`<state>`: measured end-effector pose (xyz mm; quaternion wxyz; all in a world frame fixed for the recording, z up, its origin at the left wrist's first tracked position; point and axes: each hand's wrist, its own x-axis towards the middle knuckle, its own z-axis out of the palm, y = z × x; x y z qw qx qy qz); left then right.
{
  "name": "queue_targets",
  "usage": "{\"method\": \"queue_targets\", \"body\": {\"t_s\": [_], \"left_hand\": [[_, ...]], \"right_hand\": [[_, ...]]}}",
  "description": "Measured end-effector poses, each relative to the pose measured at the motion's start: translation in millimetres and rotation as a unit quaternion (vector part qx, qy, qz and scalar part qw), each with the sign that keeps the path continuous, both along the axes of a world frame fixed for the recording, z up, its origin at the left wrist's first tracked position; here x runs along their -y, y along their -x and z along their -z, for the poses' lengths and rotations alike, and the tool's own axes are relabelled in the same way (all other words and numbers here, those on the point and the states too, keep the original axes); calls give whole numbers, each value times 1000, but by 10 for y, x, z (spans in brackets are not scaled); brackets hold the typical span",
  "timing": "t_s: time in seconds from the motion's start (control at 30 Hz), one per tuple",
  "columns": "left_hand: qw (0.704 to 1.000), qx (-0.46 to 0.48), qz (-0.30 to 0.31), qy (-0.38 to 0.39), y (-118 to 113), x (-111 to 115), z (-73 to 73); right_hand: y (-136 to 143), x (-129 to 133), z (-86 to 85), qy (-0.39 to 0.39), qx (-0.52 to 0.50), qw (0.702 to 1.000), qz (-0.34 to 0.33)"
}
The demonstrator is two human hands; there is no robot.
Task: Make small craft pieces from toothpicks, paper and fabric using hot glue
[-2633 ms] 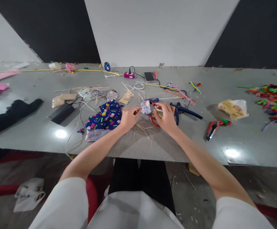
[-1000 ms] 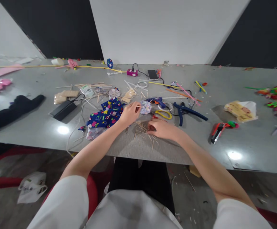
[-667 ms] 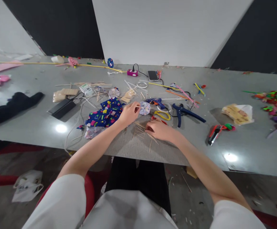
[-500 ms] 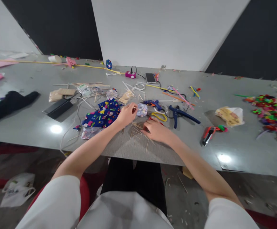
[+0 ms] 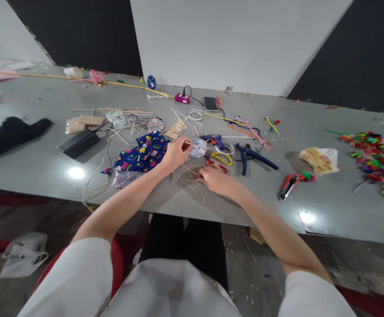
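My left hand (image 5: pixel 178 152) has its fingers closed in a pinch on a thin wooden stick (image 5: pixel 187 142). Right beside those fingertips is a round, pale patterned piece of gathered fabric (image 5: pixel 199 148); whether the hand also grips it I cannot tell. My right hand (image 5: pixel 213 178) is down on the table with curled fingers at a loose pile of thin wooden sticks (image 5: pixel 188 180). Its fingertips touch the pile, and what they hold, if anything, is hidden. Red-handled scissors (image 5: pixel 223 169) lie partly behind this hand. Dark blue patterned cloth (image 5: pixel 142 154) lies by my left forearm.
Yellow-handled scissors (image 5: pixel 224 159), a blue glue gun (image 5: pixel 215 141) and blue cutters (image 5: pixel 256 157) lie beyond my right hand. A red utility knife (image 5: pixel 289 187) is farther right. A black power adapter (image 5: pixel 79 143) with a white cable sits left. A phone (image 5: pixel 210 104) lies at the back.
The right hand has shifted slightly among the sticks, and fewer sticks show beneath it. My left hand keeps its pinch beside the pale fabric. The whole view has tilted a little.
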<state>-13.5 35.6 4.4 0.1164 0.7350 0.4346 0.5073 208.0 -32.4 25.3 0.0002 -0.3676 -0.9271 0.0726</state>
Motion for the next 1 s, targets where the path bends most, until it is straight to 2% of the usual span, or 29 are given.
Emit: {"method": "queue_targets", "body": {"t_s": [0.2, 0.37, 0.6, 0.87, 1.0], "left_hand": [[997, 74, 16, 9, -12, 19, -103], [993, 114, 17, 25, -13, -2, -122], [996, 74, 41, 12, 5, -53, -60], [999, -7, 42, 18, -6, -90, 40], [998, -18, 44, 35, -4, -100, 72]], "right_hand": [[-55, -58, 13, -4, -39, 999, -4], [-46, -45, 5, 18, -32, 999, -16], [-30, -37, 52, 10, -34, 999, -26], [-28, -53, -91, 21, -73, 997, 0], [-26, -54, -59, 38, -46, 998, 2]]}}
